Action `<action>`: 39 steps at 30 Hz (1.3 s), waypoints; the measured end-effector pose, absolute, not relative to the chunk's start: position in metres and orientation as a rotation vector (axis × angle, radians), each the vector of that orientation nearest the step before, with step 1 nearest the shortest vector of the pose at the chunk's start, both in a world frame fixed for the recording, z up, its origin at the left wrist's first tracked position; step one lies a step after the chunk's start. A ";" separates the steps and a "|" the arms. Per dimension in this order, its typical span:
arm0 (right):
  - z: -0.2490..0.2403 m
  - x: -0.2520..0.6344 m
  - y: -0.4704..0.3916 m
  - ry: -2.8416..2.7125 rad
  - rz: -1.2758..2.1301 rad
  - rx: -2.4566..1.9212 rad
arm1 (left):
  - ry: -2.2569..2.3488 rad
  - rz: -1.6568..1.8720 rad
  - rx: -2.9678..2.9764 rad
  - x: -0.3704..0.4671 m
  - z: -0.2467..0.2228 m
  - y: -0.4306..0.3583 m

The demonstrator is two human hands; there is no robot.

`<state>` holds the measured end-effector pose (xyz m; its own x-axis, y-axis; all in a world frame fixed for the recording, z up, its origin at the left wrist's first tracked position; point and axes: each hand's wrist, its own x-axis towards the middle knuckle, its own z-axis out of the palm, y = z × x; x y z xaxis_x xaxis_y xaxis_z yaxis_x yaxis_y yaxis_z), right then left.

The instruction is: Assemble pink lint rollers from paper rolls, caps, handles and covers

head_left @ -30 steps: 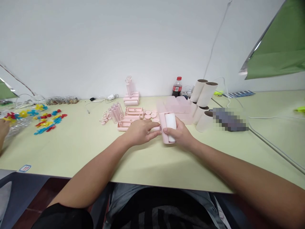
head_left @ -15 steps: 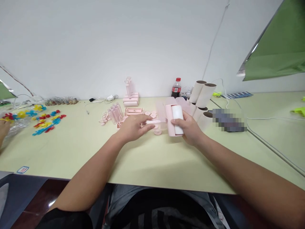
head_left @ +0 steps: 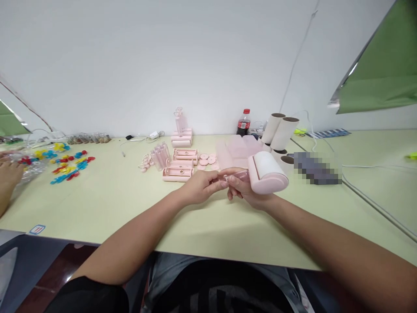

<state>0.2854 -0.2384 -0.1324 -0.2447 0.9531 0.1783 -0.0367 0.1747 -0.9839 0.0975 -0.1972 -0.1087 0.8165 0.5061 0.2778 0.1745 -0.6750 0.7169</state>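
Roller work: step in hand looks like joining handle [head_left: 241, 175] to roller head [head_left: 271, 184], well on the near side of the cola bottle [head_left: 243, 125]; next move probably calls for a steady head and a straight push or twist along the handle. Whether it's seated, can't tell.
Tabletop [head_left: 107, 208]: spreads both sides of bottle; front edge well to bottle's near side, just before the person. Open stretch between hands and that edge; far side tight, wall just behind bottle.
Paper rolls [head_left: 284, 134]: standing, stacked, just right of bottle; a swing of the head that way could knock them.
Pink covers [head_left: 237, 148]: translucent, grouped just on bottle's near side; little room beyond the hands there.
Right hand [head_left: 252, 191]: near side of bottle, fingers and thumb closed round handle beside the head.
Left hand [head_left: 202, 186]: nearer and left of bottle, thumb and fingers pinching handle's far end from the head; hands meet closely, contact can't tell.
Pink frames [head_left: 177, 177]: lying in a group, left and near side of bottle.
Spare handles [head_left: 159, 156]: upright bunch, well left of bottle.
Pink discs [head_left: 204, 162]: flat cluster, left of bottle, just past left hand.
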 end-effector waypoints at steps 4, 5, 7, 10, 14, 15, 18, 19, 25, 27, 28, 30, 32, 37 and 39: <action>-0.133 0.283 -0.235 -1.332 1.197 -0.985 | 0.771 0.826 2.447 0.082 -0.097 -0.184; -0.132 0.282 -0.235 -1.312 1.176 -1.012 | 0.877 0.949 2.429 0.076 -0.093 -0.178; -0.130 0.281 -0.236 -1.280 1.147 -1.064 | 1.195 1.268 2.304 0.057 -0.085 -0.162; -0.127 0.280 -0.238 -1.265 1.132 -1.109 | 1.772 1.588 1.987 0.015 -0.074 -0.133; -0.125 0.277 -0.238 -1.277 1.131 -1.128 | 2.357 1.093 1.616 -0.049 -0.072 -0.100; -0.125 0.277 -0.237 -1.278 1.131 -1.129 | 2.406 0.926 1.564 -0.061 -0.074 -0.093; -0.127 0.278 -0.236 -1.284 1.128 -1.125 | 2.452 0.587 1.528 -0.078 -0.084 -0.081; -0.128 0.278 -0.235 -1.288 1.129 -1.122 | 2.445 0.493 1.537 -0.079 -0.088 -0.078; -0.132 0.281 -0.234 -1.333 1.115 -1.104 | 2.414 0.207 1.547 -0.069 -0.099 -0.070; -0.132 0.281 -0.235 -1.364 1.107 -1.107 | 2.432 0.154 1.539 -0.068 -0.097 -0.070; -0.133 0.281 -0.235 -1.368 1.106 -1.103 | 2.432 0.139 1.532 -0.067 -0.095 -0.070; -0.133 0.281 -0.234 -1.355 1.114 -1.090 | 2.434 0.129 1.516 -0.067 -0.086 -0.074; -0.135 0.282 -0.233 -1.324 1.124 -1.073 | 2.457 0.160 1.496 -0.067 -0.073 -0.084; -0.138 0.285 -0.229 -1.313 1.159 -0.992 | 2.093 0.779 1.569 -0.054 -0.045 -0.120; -0.140 0.285 -0.230 -1.297 1.211 -0.958 | 1.817 0.895 1.635 -0.036 -0.045 -0.134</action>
<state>0.2852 -0.2297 -0.1404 -0.1083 0.9791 0.1723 -0.1047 0.1611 -0.9814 -0.0358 -0.1340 -0.0447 -0.1247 0.9912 0.0432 0.6387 0.0468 0.7681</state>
